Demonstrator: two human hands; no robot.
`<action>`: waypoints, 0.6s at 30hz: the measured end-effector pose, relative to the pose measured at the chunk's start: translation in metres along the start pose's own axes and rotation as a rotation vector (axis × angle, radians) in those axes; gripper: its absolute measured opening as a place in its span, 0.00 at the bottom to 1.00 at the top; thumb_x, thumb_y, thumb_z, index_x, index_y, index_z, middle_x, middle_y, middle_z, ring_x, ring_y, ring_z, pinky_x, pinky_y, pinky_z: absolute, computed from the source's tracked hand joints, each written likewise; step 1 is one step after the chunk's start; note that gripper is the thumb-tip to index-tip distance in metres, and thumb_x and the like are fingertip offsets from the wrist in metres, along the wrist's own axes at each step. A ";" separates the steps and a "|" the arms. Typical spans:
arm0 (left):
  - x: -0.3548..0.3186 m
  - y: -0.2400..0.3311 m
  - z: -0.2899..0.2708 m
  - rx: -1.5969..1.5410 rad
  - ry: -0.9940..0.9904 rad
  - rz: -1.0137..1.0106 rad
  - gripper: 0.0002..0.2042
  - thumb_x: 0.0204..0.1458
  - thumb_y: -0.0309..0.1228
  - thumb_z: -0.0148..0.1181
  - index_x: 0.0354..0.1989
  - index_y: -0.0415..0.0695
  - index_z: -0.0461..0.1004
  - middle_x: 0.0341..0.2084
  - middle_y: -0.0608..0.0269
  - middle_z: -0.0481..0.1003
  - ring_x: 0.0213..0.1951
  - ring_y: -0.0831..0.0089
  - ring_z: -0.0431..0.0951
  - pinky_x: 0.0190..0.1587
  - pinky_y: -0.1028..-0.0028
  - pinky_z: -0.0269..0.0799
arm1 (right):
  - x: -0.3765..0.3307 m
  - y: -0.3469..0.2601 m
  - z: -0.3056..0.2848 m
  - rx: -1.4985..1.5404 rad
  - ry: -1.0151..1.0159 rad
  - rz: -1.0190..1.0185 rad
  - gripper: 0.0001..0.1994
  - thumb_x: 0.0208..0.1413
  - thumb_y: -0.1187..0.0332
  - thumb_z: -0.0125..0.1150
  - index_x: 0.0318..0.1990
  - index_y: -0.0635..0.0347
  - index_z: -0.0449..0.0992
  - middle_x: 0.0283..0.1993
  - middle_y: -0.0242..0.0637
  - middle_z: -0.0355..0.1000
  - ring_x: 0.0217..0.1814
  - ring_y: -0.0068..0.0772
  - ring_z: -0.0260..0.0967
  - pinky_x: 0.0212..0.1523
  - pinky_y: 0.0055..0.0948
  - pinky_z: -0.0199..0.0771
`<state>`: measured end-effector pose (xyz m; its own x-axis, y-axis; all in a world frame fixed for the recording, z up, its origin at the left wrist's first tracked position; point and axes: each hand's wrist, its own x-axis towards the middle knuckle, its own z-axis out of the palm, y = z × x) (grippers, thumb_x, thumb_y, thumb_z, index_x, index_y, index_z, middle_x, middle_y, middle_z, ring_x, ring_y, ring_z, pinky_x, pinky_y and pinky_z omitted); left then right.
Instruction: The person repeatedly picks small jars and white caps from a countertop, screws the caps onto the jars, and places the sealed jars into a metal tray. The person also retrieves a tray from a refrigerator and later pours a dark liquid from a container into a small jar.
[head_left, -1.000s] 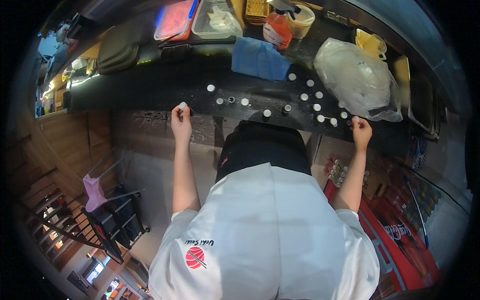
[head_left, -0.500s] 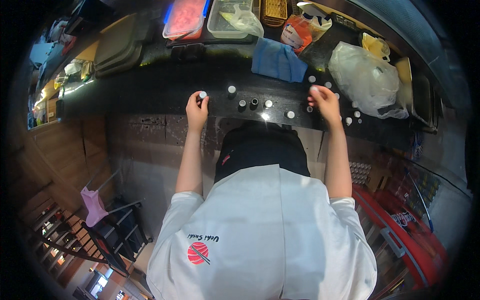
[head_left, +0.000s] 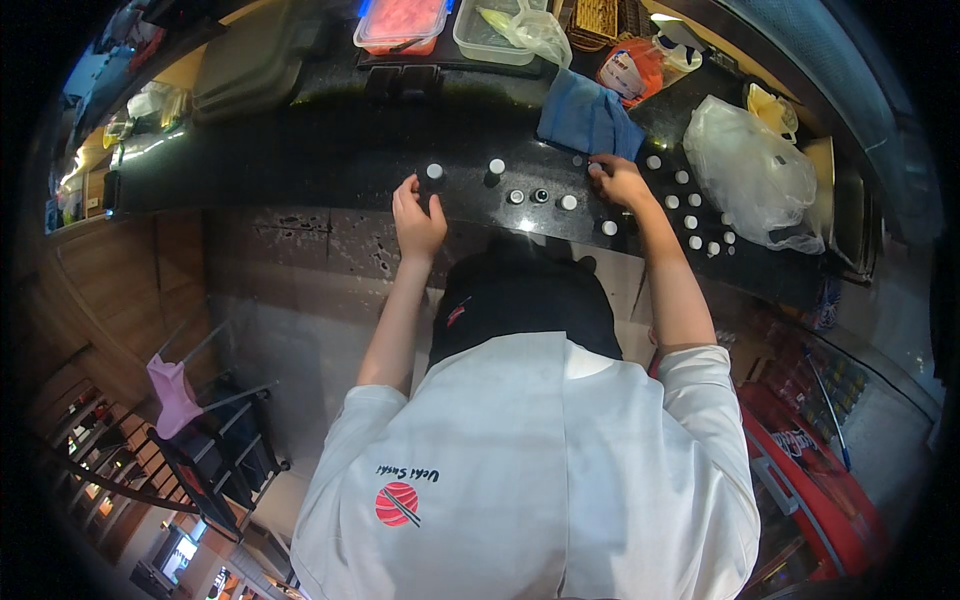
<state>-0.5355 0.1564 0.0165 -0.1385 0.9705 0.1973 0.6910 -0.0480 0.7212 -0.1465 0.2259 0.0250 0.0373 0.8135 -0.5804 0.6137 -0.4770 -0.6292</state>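
My left hand (head_left: 418,222) is open, with its thumb and fingers apart. Just beyond its fingertips a small dark cylinder with a white top (head_left: 434,172) stands upright on the black counter (head_left: 330,160). To its right stands a similar cylinder (head_left: 496,167). Closer to the edge are a ring-topped one (head_left: 515,197), a dark-topped one (head_left: 541,196) and more white-topped ones (head_left: 568,202). My right hand (head_left: 622,183) pinches a small white-topped piece (head_left: 596,168), partly hidden by its fingers, near the blue cloth (head_left: 588,113). A small grey round (head_left: 577,160) lies beside those fingers.
Several white-topped pieces (head_left: 694,222) are scattered right of my right hand, beside a clear plastic bag (head_left: 752,170). Along the back sit a tub of pink food (head_left: 402,22), a clear tub (head_left: 485,38) and an orange-and-white bag (head_left: 632,72). The counter's front edge runs before me.
My left hand has let go of the white-topped cylinder and drawn back slightly toward me. My right hand has moved left, near the blue cloth. The whole view has shifted a little.
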 end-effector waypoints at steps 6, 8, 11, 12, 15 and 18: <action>-0.030 0.021 0.031 -0.212 -0.249 0.037 0.15 0.54 0.23 0.61 0.51 0.40 0.74 0.37 0.56 0.76 0.30 0.63 0.77 0.38 0.67 0.74 | -0.011 0.003 0.004 -0.483 0.224 -0.274 0.20 0.53 0.61 0.68 0.53 0.55 0.80 0.43 0.49 0.80 0.47 0.53 0.78 0.50 0.45 0.77; -0.028 0.044 0.041 -0.226 -0.403 0.015 0.21 0.52 0.24 0.64 0.56 0.43 0.73 0.41 0.56 0.76 0.34 0.63 0.77 0.40 0.68 0.74 | -0.015 0.002 0.009 -0.532 0.294 -0.317 0.19 0.53 0.61 0.67 0.52 0.54 0.80 0.46 0.49 0.80 0.49 0.53 0.78 0.51 0.45 0.78; -0.020 0.063 0.054 -0.204 -0.434 0.060 0.24 0.51 0.26 0.67 0.59 0.43 0.72 0.43 0.55 0.76 0.39 0.61 0.78 0.42 0.66 0.75 | -0.026 -0.007 0.017 -0.567 0.343 -0.350 0.18 0.52 0.62 0.66 0.51 0.54 0.81 0.48 0.49 0.78 0.51 0.52 0.77 0.53 0.43 0.78; -0.017 0.064 0.059 -0.167 -0.349 0.163 0.25 0.49 0.30 0.70 0.58 0.44 0.74 0.42 0.55 0.76 0.43 0.59 0.78 0.45 0.64 0.75 | -0.025 -0.005 0.019 -0.586 0.315 -0.385 0.17 0.52 0.64 0.66 0.51 0.54 0.80 0.48 0.48 0.77 0.51 0.52 0.77 0.52 0.43 0.78; -0.017 0.071 0.071 -0.043 -0.313 0.158 0.23 0.49 0.33 0.71 0.55 0.45 0.76 0.43 0.56 0.76 0.47 0.57 0.78 0.47 0.63 0.74 | -0.023 0.003 0.017 -0.598 0.305 -0.445 0.18 0.50 0.68 0.67 0.50 0.57 0.80 0.46 0.50 0.76 0.48 0.53 0.77 0.49 0.45 0.79; -0.016 0.072 0.077 -0.081 -0.304 0.143 0.19 0.50 0.34 0.72 0.50 0.43 0.79 0.42 0.57 0.77 0.46 0.56 0.79 0.48 0.63 0.75 | -0.027 0.002 0.015 -0.514 0.381 -0.448 0.17 0.48 0.68 0.69 0.47 0.61 0.80 0.43 0.51 0.77 0.45 0.54 0.77 0.48 0.44 0.79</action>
<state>-0.4288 0.1555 0.0144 0.1820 0.9780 0.1020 0.6276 -0.1954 0.7537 -0.1580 0.1982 0.0312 -0.0889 0.9947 -0.0513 0.9192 0.0621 -0.3888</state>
